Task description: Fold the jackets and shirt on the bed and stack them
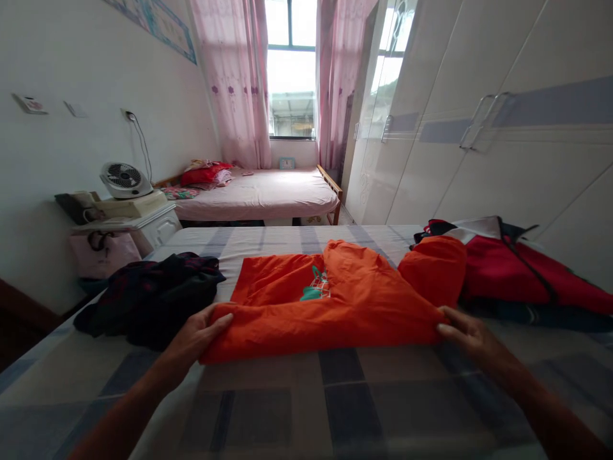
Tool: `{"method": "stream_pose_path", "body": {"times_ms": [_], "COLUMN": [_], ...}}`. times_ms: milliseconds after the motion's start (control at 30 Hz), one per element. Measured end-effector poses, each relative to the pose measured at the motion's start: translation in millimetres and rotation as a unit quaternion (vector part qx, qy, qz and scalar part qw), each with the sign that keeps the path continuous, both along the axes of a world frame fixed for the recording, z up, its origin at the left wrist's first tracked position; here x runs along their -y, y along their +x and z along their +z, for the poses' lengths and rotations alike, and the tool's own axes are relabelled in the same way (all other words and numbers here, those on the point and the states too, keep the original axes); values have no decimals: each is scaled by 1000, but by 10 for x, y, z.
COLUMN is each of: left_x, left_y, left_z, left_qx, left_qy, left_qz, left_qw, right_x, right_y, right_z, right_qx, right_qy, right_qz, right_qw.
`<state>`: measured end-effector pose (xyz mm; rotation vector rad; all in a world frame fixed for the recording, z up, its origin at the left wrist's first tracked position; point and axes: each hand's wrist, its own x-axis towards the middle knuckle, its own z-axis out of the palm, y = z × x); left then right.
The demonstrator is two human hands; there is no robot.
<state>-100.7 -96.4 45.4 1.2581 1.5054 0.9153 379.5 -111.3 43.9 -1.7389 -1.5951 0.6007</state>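
Note:
An orange shirt (287,326) with a green and white print lies partly folded across the bed in front of me. My left hand (204,329) grips its near left corner, thumb on top and the other fingers hidden beneath the cloth. At the near right end, my right hand (462,329) pinches the edge of the same shirt. The near side is turned over in a long band between both hands. Farther back, one part bulges up in loose folds, and a rounded orange piece reaches toward the clothes on the right.
Dark crumpled clothes (158,297) lie on the left of the checked bedsheet (297,409). A pile of red and dark clothes (522,265) sits at the right. Beyond are a second bed (278,191), a fan (124,179) on a cabinet, and a white wardrobe (431,160).

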Motion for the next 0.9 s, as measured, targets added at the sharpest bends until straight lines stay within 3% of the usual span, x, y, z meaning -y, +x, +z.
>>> {"method": "stream_pose_path", "body": {"times_ms": [100,233,367,433,500,633,733,900], "left_x": [-25,-32,14,-4,-106,-581,-963,-1179], "left_y": [31,54,46,47,55,106,174,255], "left_z": [-89,-159,-220,-185,-88,89,30,-251], "left_qx": [-85,-138,-285,-358,-415,-478,-493,-508], "left_qy": [-13,55,75,97,120,103,81,86], "left_qz": [10,13,-11,-22,-6,8,3,65], "left_qw": [996,989,956,928,902,872,866,854], "right_x": [99,139,164,168,139,-104,-391,-681], "right_y": [-77,-114,-52,-122,-302,-802,-1034,-1048], "right_z": [-56,-76,-131,-73,73,275,44,-535], "right_qx": [13,68,178,223,226,165,128,121], "right_qy": [-57,-9,-55,9,120,262,292,204], "right_qz": [19,-25,-31,-50,-48,26,68,88], "right_qw": [998,997,982,974,966,951,945,968]}}
